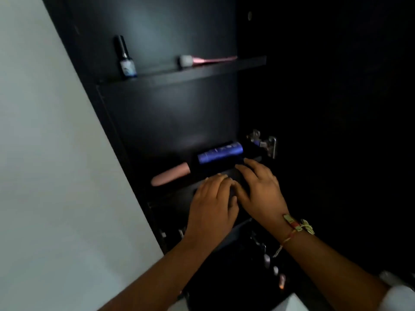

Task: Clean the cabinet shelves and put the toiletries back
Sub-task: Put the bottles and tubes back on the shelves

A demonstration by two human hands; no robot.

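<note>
Two hands work at the front edge of the middle shelf (pixel 177 192) of a dark cabinet (pixel 168 113), just below the centre of the frame. The left hand (pixel 213 198) and the right hand (pixel 261 189) lie side by side, palms down, touching at the thumbs. The right hand's fingers (pixel 251 168) are spread and nearly straight, resting on a dark surface at the shelf edge. The left hand's fingers (pixel 219 179) bend down at the tips over a dark object (pixel 234 191) between the two hands. The object blends into the black shelf, so what it is, and whether the left hand grips it, cannot be told.

Toiletries on the middle shelf, behind the hands:
- A blue tube (pixel 220 152) lies on its side, just above the right hand's fingertips.
- A pink cylinder (pixel 170 176) lies on its side to the left of the tube, near the left hand but apart from it.

Toiletries on the upper shelf (pixel 202 71), in the upper part of the frame:
- A small dark bottle (pixel 125 59) stands upright at the left end.
- A pink-handled brush (pixel 202 60) lies flat to the right of the bottle, well apart from it, head pointing left.

A metal hinge (pixel 267 143) sits on the cabinet side at the right of the middle shelf. A thread bracelet (pixel 296 230) circles the right wrist. A pale wall (pixel 56 153) fills the left of the frame. Several small items (pixel 276 270) lie below the hands, too dim and blurred to identify.
</note>
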